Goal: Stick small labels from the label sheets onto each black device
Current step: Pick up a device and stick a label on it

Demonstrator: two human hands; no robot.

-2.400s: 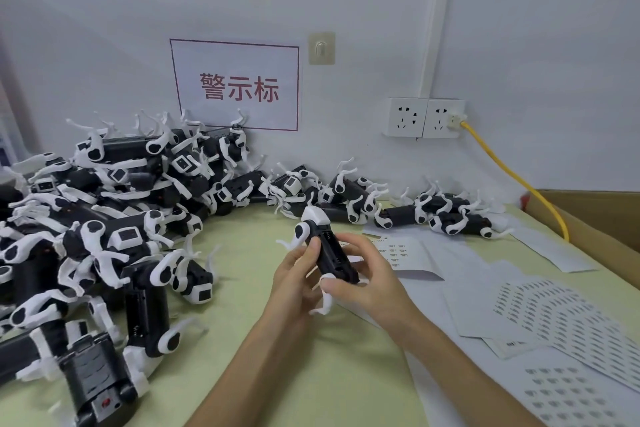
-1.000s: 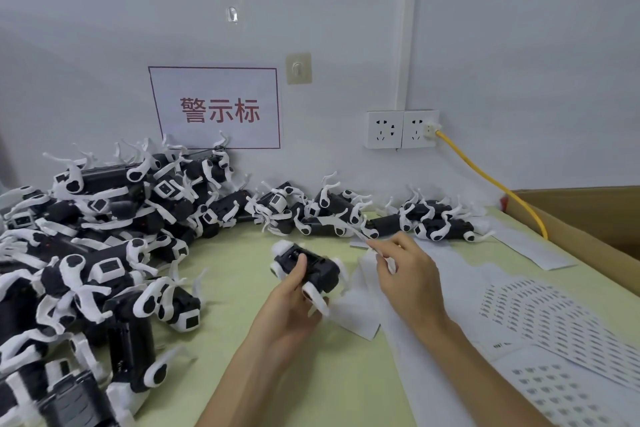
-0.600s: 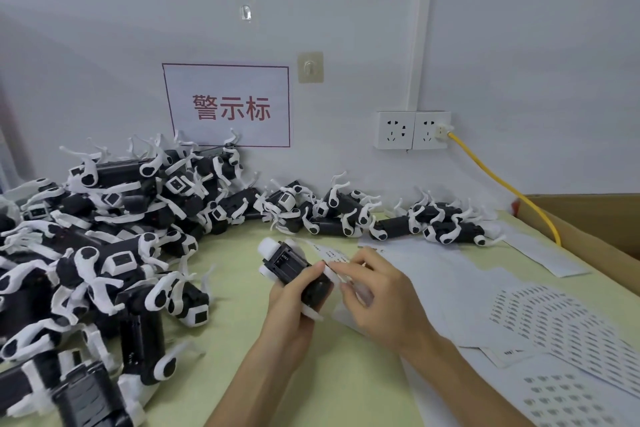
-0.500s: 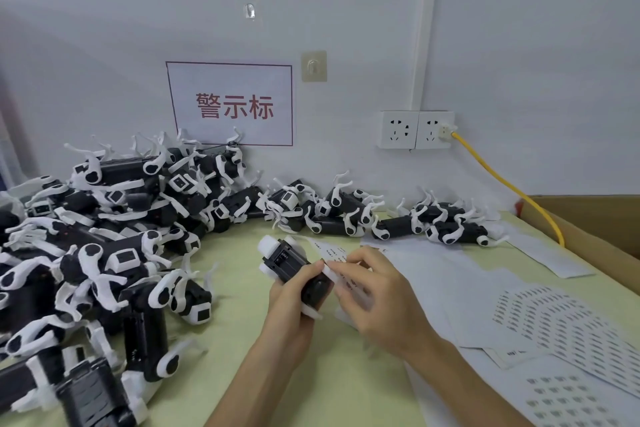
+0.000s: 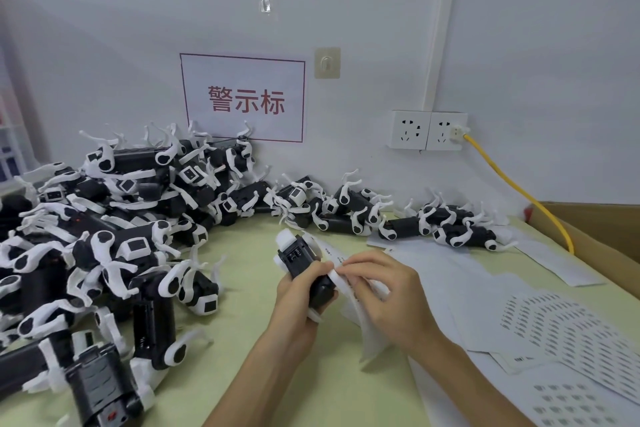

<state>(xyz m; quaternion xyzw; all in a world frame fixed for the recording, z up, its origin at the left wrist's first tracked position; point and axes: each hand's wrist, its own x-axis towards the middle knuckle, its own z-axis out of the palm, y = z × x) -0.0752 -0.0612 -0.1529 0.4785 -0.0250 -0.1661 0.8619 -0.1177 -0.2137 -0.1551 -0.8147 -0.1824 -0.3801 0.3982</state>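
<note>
While tight in the left grip [image 5: 297, 303], one black device [image 5: 298, 256]; in the right grip [image 5: 388, 295], one label sheet [image 5: 371, 340].

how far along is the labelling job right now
Done: hard to say; no stuck label is readable on the row by the wall or elsewhere. In hand: the left hand grips one black device while the right hand pinches a label sheet against it. Left: a large pile of devices on the left, and the sheets on the table hold many labels.
</note>
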